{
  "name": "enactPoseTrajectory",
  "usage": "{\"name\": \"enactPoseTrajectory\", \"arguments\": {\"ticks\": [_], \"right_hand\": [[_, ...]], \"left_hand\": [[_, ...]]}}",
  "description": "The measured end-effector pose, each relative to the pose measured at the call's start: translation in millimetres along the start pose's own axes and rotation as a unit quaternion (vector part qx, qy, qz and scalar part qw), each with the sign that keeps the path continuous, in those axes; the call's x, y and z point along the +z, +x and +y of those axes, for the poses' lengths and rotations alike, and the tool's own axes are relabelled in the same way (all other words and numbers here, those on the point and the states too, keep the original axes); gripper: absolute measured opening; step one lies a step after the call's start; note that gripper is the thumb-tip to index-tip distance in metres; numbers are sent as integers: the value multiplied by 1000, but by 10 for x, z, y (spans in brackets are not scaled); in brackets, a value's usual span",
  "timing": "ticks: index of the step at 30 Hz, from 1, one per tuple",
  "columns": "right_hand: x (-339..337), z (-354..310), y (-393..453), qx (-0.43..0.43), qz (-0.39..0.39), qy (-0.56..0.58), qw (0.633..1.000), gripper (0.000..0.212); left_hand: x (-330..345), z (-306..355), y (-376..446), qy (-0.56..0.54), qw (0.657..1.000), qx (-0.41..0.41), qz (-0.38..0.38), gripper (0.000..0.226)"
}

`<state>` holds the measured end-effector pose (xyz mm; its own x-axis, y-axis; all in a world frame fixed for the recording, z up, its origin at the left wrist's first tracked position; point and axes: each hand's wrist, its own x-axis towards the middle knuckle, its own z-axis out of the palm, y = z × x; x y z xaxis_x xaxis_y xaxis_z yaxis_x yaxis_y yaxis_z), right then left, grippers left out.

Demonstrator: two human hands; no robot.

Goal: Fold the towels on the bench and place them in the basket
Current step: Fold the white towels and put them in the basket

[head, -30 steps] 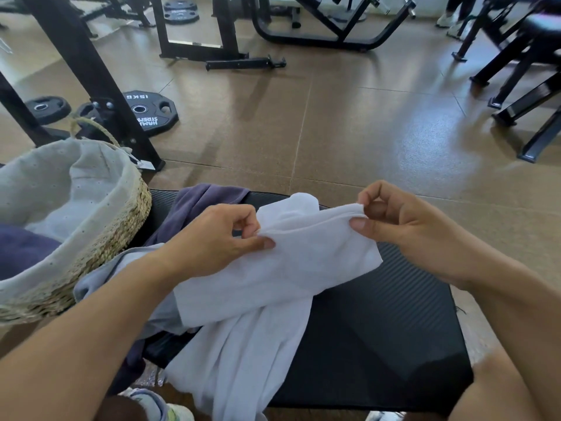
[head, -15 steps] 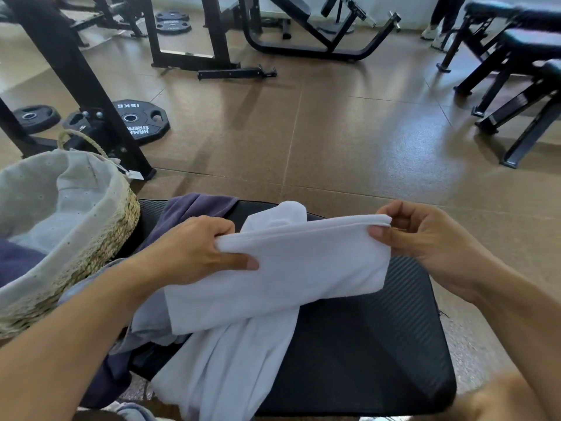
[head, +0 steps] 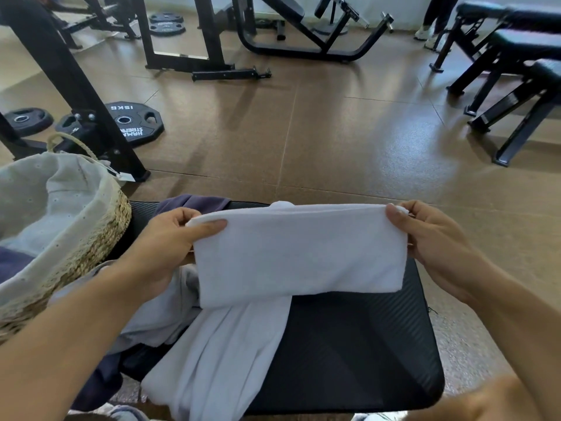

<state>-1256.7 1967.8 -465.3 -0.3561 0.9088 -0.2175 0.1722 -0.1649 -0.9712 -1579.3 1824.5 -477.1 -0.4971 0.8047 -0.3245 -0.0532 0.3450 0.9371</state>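
White towel [head: 299, 253] in head view: folded into a flat rectangle, top edge stretched taut, held above the black bench [head: 349, 344]. Left hand [head: 170, 241] pinches its top-left corner, right hand [head: 425, 235] pinches the top-right. More white cloth [head: 218, 360] hangs below it. Lined wicker basket [head: 100, 238] sits to the left.

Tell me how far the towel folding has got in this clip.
Early to midway. Done: a dark blue towel already lies in the basket. In hand: left hand and right hand pinch the top corners of a white towel, stretched between them. Left: a purple towel and pale grey cloth lie unfolded on the bench.
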Motion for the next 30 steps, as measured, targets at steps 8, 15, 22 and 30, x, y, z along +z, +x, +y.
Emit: {"name": "enactPoseTrajectory", "arguments": {"ticks": [8,15,22,30], "right_hand": [[67,107,208,-22,65,-88,994,24],[103,131,286,-16,67,-164,984,27],[191,68,369,-10,93,-178,980,29],[460,-104,245,-9,83,-145,986,29]], "left_hand": [[44,-152,89,-9,999,-51,-5,23],[112,-243,120,80,996,-19,15,30],[116,-112,72,53,995,43,68,16],[76,-113,20,-28,998,-8,51,14]]}}
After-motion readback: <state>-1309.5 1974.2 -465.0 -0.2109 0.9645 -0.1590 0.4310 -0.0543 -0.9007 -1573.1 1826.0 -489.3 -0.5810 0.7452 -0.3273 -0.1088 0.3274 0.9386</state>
